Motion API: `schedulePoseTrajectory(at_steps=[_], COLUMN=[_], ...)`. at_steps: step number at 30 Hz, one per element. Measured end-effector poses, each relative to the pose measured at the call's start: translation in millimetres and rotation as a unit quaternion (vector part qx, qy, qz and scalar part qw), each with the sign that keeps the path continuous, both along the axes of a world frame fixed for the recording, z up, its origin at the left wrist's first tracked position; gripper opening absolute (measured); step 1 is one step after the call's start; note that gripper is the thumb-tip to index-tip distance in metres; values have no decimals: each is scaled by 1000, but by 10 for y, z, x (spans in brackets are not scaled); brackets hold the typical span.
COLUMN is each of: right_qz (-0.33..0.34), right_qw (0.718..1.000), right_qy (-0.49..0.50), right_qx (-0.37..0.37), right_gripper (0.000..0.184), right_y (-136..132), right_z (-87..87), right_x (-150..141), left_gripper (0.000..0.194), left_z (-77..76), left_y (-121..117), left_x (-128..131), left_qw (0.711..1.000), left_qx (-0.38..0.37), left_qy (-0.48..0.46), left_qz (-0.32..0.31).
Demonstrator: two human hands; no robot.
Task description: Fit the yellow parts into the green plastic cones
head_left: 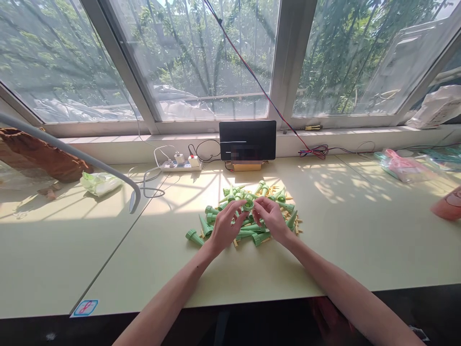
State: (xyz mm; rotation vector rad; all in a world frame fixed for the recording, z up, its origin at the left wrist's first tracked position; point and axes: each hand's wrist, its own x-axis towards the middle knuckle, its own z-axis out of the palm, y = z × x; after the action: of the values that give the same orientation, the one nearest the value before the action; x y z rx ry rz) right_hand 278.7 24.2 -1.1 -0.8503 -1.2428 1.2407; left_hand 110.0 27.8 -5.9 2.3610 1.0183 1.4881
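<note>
Over a pile of parts, my left hand [227, 225] is closed on a green plastic watering spike [248, 205], its round open end facing me. My right hand [272, 219] is beside it with thumb and fingers pinched together at the right of the rim. Whatever small thing those fingers hold is hidden. Around and beneath both hands lie several more green cone-shaped spikes with ribbed caps, such as the spike [194, 236] at the left edge of the pile. Small yellow valve pieces [297, 226] are scattered among them, mostly on the right side.
The pile rests on a pale table [151, 269]. Behind it stands a dark tablet [248, 140] on a small block. A power strip [182, 166], a grey lamp arm [90, 156] and a plastic packet [101, 183] are leftward. Pink plastic bags [405, 166] lie far right.
</note>
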Motion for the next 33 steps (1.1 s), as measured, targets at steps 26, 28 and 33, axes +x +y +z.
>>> schedulePoseTrajectory(at_steps=[26, 28, 33], right_qz=[-140, -140, -138], right_qw=[958, 948, 940], right_qy=[-161, -192, -208], right_qx=[191, 212, 232], right_gripper=[24, 23, 20], right_y=[-61, -70, -69], right_z=[-26, -24, -27], right_x=[47, 51, 58], left_gripper=[48, 52, 47], left_z=[221, 221, 244], left_y=[-54, -49, -60], left_x=[34, 31, 37], left_qw=[924, 905, 882], left_qx=[-341, -386, -427], left_qy=[-142, -132, -137], left_qz=[-97, -123, -145])
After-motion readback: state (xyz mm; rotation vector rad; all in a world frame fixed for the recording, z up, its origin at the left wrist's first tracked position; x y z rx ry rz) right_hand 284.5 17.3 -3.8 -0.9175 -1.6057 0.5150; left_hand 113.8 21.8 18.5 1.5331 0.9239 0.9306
